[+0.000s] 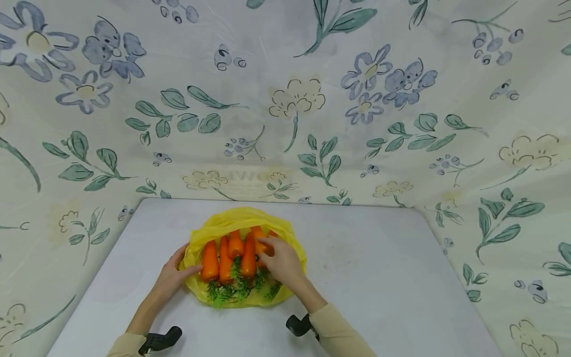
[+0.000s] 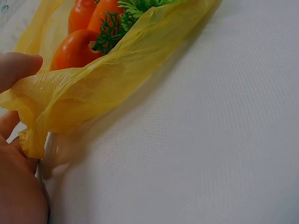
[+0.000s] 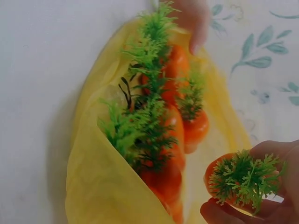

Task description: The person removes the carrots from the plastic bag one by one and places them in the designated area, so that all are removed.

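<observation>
A yellow plastic bag (image 1: pixel 243 217) lies wide at the mouth, holding several orange carrots (image 1: pixel 209 263) with green tops. At its left side, my left hand (image 1: pixel 171 277) pinches the rim; in the left wrist view, the thumb of that hand (image 2: pixel 21 186) lies over the yellow film (image 2: pixel 100 91) and the fingers are beneath. My right hand (image 1: pixel 285 263) is over the bag's right part. The right wrist view shows this hand (image 3: pixel 288 179) gripping one carrot (image 3: pixel 214 171), its leafy top toward the camera, beside the other carrots (image 3: pixel 174 123).
The bag rests on a white table (image 1: pixel 366 267). Floral fabric (image 1: pixel 250 134) rises behind the table and along both sides. Black straps with camera mounts (image 1: pixel 162 341) are on both wrists, near the beige sleeves (image 1: pixel 343 332).
</observation>
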{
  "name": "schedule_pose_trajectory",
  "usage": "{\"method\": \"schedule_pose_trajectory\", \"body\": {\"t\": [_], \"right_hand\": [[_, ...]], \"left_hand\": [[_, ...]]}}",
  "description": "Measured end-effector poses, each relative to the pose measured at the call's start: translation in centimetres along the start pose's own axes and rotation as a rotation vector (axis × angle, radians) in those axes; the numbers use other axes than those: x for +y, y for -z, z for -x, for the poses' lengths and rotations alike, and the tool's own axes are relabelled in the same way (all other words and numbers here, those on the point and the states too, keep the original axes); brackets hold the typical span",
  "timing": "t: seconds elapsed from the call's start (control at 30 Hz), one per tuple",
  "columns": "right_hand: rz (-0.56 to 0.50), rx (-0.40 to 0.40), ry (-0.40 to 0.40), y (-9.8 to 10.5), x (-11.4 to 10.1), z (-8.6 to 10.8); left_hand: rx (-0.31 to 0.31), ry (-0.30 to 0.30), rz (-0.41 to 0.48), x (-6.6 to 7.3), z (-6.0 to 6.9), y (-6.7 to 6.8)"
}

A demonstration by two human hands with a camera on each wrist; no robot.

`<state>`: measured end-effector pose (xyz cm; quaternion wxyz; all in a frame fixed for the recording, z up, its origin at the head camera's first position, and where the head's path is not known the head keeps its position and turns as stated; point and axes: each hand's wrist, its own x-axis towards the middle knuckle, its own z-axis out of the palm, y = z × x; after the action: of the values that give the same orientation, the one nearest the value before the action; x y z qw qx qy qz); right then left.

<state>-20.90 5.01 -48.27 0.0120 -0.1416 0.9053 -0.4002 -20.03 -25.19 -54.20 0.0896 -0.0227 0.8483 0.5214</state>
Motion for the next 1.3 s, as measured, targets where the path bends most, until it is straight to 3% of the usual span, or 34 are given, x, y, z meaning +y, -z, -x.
{"method": "schedule_pose_trajectory", "body": {"t": [0.13,0.47,0.97,1.3], "right_hand": [[-0.007,0.008,0.020,1.0,0.2,0.6],[-0.113,-0.027,0.031,2.5,0.5,3.2],[-0.273,-0.082,0.083,7.4,0.2,5.1],[-0.316,0.072,0.000,9.8,2.1,4.9]], "left_hand": [[0.010,-0.025,-0.003,0.0,-0.1,0.1],[0.016,-0.005,0.020,0.0,0.4,0.1],[0.009,-0.010,0.039,0.0,0.4,0.0],[0.006,-0.003,0.052,0.0,0.5,0.0]]}}
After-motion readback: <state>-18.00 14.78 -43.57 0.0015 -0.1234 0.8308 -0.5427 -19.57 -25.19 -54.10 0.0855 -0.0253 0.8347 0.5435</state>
